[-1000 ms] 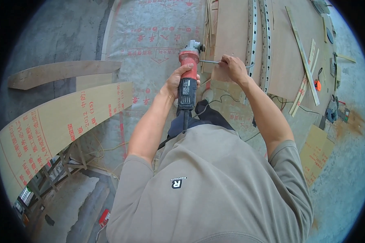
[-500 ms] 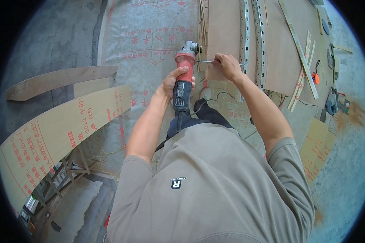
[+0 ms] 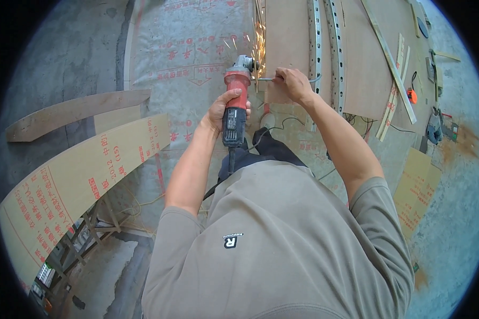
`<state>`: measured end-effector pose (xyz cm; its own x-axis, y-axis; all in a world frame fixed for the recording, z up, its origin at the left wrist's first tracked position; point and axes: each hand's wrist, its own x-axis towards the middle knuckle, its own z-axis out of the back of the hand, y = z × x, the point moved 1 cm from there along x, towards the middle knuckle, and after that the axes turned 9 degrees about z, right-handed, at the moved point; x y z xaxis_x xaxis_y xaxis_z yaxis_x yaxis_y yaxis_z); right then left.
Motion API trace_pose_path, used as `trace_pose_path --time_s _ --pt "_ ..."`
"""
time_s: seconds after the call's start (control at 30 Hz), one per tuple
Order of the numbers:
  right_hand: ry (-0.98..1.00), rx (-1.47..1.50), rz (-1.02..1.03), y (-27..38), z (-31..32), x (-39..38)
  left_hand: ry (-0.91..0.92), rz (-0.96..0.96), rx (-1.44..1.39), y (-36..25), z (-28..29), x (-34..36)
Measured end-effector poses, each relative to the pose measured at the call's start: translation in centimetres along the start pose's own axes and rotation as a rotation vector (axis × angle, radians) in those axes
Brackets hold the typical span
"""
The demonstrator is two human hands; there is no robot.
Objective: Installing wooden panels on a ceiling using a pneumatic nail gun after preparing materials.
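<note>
A red and black angle grinder (image 3: 236,88) points away from me, my left hand (image 3: 221,110) wrapped round its body. Orange sparks (image 3: 259,42) spray from its wheel at the right of the head. My right hand (image 3: 292,84) grips a thin bent metal rod (image 3: 265,79), whose left end meets the wheel area; the exact contact is hidden. The rod's curved end sticks out to the right of my fingers.
Plywood (image 3: 362,74) at upper right carries perforated metal strips (image 3: 336,58), wood slats (image 3: 388,64) and an orange tape measure (image 3: 412,94). Curved boards (image 3: 85,159) lie at left on a wooden frame. Cords (image 3: 279,127) cross the printed floor covering (image 3: 181,74) by my feet.
Sparks have appeared at the grinder's wheel and fly away from me. The grinder and both hands have shifted slightly left in view, along with the surroundings.
</note>
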<state>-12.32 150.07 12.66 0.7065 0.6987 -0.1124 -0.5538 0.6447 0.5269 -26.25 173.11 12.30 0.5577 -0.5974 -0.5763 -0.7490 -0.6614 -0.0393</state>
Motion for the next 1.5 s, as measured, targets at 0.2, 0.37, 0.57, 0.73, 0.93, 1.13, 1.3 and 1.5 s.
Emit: trace_pose_path --time_s 0.2,0.37,0.57,0.73,0.93,1.13,1.3,1.5 --pt "-0.013 0.028 0.016 -0.2 0.0 -0.1 0.014 -0.001 0.001 0.2 0.8 0.0" --pt "-0.002 0.016 0.027 -0.5 0.0 -0.1 0.07 -0.072 0.011 1.0 -0.2 -1.7" --pt "0.006 0.02 0.037 -0.3 0.4 -0.1 -0.115 -0.121 0.309 -0.7 1.4 -5.2" --pt "0.027 0.021 0.037 -0.1 0.7 0.0 -0.143 -0.328 0.163 0.2 0.6 -4.4" --pt "0.032 0.021 0.026 0.0 0.9 0.1 -0.226 -0.204 0.413 -0.8 -0.7 -3.4" --pt "0.034 0.006 0.015 0.4 0.9 0.2 -0.319 -0.15 0.24 0.1 -0.4 -0.2" --pt "0.046 -0.003 0.004 0.2 0.6 0.3 -0.309 -0.153 0.206 0.1 -0.8 0.4" --pt "0.017 0.015 0.039 0.1 0.5 0.1 -0.325 -0.15 0.27 0.0 -0.9 0.8"
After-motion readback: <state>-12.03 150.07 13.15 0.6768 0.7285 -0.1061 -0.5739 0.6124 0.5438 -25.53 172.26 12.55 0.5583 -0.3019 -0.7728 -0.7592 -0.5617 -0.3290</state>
